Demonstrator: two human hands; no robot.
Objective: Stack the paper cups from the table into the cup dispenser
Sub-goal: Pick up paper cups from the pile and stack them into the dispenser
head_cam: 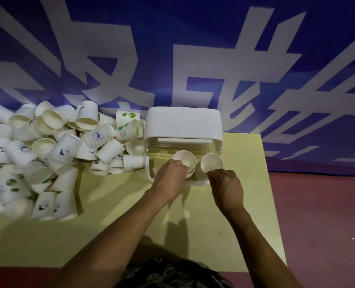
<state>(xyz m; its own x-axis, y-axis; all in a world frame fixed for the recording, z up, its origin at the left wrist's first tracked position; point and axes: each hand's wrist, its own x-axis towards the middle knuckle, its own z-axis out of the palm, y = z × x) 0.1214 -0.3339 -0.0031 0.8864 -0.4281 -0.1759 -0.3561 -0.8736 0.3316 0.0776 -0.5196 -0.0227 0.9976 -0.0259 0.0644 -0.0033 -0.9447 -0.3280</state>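
The cup dispenser is a clear box with a white lid, standing at the back middle of the pale yellow table. Its front is open. My left hand grips a white paper cup on top of a short stack in the dispenser's left slot. My right hand pinches the near rim of a second paper cup in the right slot. Both cups show their open mouths. A big heap of loose paper cups lies on the table's left half.
A blue banner with large white characters hangs right behind the table. The table's right edge drops to a dark red floor. Bare tabletop stretches between the heap and my arms.
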